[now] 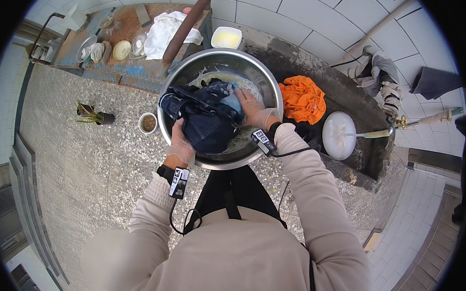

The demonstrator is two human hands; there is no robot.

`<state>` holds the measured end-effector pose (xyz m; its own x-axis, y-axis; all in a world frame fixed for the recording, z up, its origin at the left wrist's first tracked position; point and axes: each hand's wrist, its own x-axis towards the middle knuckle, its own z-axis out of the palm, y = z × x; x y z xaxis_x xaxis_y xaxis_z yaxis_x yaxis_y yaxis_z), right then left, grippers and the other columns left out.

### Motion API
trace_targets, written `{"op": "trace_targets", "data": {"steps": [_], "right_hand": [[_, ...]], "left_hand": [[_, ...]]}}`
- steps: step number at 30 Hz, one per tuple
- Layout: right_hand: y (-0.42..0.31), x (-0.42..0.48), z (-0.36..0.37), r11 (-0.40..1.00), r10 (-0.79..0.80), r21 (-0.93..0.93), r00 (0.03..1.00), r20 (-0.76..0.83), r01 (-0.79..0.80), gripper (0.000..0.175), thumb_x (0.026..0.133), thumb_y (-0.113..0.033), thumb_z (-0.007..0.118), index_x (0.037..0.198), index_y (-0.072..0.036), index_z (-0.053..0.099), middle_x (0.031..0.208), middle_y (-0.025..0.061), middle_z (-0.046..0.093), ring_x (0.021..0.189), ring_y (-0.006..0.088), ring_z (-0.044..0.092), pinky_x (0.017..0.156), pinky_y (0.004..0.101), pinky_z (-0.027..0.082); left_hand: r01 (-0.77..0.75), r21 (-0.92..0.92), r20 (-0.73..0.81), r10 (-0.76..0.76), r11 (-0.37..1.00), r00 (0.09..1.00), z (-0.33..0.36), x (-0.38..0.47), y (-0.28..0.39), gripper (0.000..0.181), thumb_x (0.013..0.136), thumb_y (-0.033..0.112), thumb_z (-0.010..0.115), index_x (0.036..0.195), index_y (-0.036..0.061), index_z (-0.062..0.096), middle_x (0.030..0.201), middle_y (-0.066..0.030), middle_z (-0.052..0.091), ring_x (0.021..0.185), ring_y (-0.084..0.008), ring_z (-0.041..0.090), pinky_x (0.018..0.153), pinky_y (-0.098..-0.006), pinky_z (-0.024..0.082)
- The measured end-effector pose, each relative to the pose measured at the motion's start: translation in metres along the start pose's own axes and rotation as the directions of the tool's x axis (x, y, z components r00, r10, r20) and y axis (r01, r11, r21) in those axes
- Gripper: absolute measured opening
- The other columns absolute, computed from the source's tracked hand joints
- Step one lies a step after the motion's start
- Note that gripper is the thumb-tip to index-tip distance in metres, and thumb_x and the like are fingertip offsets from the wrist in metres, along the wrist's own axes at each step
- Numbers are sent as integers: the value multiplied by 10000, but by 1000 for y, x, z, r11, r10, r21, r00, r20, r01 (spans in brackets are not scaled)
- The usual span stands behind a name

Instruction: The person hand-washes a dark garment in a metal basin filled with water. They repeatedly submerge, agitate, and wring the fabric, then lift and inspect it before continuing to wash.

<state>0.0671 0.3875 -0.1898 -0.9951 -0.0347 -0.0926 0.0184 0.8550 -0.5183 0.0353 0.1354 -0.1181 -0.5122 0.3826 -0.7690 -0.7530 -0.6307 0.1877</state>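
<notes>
A dark blue denim garment (208, 124) lies bunched and wet in a wide stainless steel basin (270, 78) with sudsy water. My left hand (181, 141), in a clear disposable glove, grips its near left side, with the fingers partly hidden by the fabric. On the basin's right side, my right hand (252, 109), gloved the same way, has its fingers on a light blue, foamy piece of fabric (232, 100). Whether that piece belongs to the denim cannot be told, nor whether the fingers close around it.
An orange cloth (303, 99) and a white rounded vessel (339, 135) under a tap (392, 130) are in the dark stone trough (368, 160). Beyond the basin stands a white tub (226, 37). A rusty pipe (190, 24) slants past a worn bench (142, 71). Left are a small cup (147, 123) and potted plants (94, 116).
</notes>
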Motion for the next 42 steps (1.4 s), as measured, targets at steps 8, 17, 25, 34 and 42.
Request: {"op": "trace_targets", "data": {"steps": [8,17,25,34,42], "right_hand": [[-5,-9,20,803,94,587,995,44,-102,471,669,80,568,1126,-37,561,1043,177,591,995,285,560,874,302,414],[3,1,-79,692,190,663,958,216,-287,412,654,-3,587,1067,2,578,952,121,623,876,213,578,807,288,441],[-49,-23,-65,897,208,431,954,-217,-98,334,758,-126,651,1061,-41,538,1053,122,578,976,284,565,849,328,446],[-52,-10,-21,862,324,478,907,-268,-167,262,751,-173,677,915,-5,561,819,204,590,782,359,586,707,375,450],[-45,3,-90,113,151,982,980,131,-149,222,914,-182,489,1022,-5,568,905,-1,576,772,98,526,745,243,427]], "left_hand": [[-76,81,46,72,994,996,34,-28,1,444,863,370,461,1158,43,514,1159,-150,558,1040,-313,552,928,-460,437],[64,34,19,-64,997,998,35,8,20,528,858,462,484,1202,62,488,1214,-148,520,1110,-342,497,958,-507,388],[-1,39,-66,3,999,998,34,24,17,465,833,376,562,1165,61,475,1177,-158,487,1125,-332,440,971,-476,365],[-222,590,208,120,776,971,14,18,20,458,778,100,571,1169,-59,393,1165,-130,513,1088,-209,480,953,-324,374],[-454,785,202,520,420,830,8,31,20,484,763,210,703,1115,-9,454,940,-36,596,807,-102,533,732,-225,418]]}}
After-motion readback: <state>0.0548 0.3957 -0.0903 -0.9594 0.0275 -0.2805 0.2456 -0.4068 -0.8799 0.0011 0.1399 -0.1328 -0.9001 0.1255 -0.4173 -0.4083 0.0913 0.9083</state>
